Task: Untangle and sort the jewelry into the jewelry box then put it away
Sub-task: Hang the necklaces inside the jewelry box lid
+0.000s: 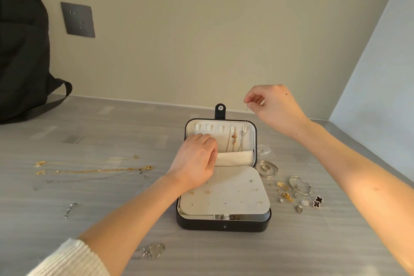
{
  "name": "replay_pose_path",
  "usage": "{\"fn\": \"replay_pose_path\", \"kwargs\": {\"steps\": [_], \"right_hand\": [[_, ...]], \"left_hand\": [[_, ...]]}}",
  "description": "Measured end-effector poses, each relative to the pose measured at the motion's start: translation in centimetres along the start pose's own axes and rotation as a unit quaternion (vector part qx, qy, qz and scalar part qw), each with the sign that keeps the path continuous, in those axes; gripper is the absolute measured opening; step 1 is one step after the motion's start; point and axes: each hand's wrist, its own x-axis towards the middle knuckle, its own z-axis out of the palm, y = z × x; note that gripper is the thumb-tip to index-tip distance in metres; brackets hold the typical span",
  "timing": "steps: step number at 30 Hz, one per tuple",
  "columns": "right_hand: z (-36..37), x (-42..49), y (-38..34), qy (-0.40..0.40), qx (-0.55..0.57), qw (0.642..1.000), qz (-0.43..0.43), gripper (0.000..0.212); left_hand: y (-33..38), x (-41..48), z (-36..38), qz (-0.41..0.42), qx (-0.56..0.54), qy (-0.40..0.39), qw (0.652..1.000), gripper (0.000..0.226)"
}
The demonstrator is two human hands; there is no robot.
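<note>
Black jewelry box [224,223] lies open on grey table [112,132]. Right hand [273,105] pinches thin silver chain [246,116] above the lid's rightmost hook. Left hand [195,161] rests bent fingers on lid lining; grasp unclear. Gold necklaces [94,171] lie left.

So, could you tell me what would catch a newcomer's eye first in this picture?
The open black jewelry box in the middle of the grey table draws the eye first. Above its lid the right hand pinches a thin silver chain, while the left hand rests on the lid's lining. Gold chains lie to the box's left and loose earrings to its right.
</note>
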Motion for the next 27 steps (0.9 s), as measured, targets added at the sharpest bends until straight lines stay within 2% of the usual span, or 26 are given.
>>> {"fn": "replay_pose_path", "kwargs": {"steps": [4,8,11,13,18,22,27], "right_hand": [[0.2,-0.2,0.3,-0.007,-0.004,1.000,0.007,0.015],[0.7,-0.8,0.6,-0.135,-0.046,0.990,-0.004,0.016],[1.8,-1.7,0.8,-0.186,-0.114,0.976,-0.021,0.018],[2.5,-2.4,0.9,-0.190,-0.135,0.972,-0.031,0.021],[3.7,-4.3,1.1,-0.137,-0.188,0.971,-0.059,0.026],[4.3,-5.7,0.9,-0.157,-0.236,0.957,-0.061,0.030],[3.6,-6.3,0.9,-0.191,-0.234,0.953,-0.012,0.032]], "left_hand": [[0.0,0.0,0.0,-0.005,0.001,-0.004,1.000,0.026],[0.0,0.0,0.1,-0.006,0.001,-0.007,1.000,0.027],[0.0,0.0,0.0,-0.007,0.004,-0.008,1.000,0.027],[0.1,0.0,-0.1,-0.005,0.007,-0.009,1.000,0.027],[0.2,0.0,-0.2,-0.002,0.019,-0.012,1.000,0.027],[0.1,0.0,-0.1,-0.001,0.025,-0.013,1.000,0.028],[0.1,0.0,-0.1,0.000,0.035,-0.016,0.999,0.030]]}}
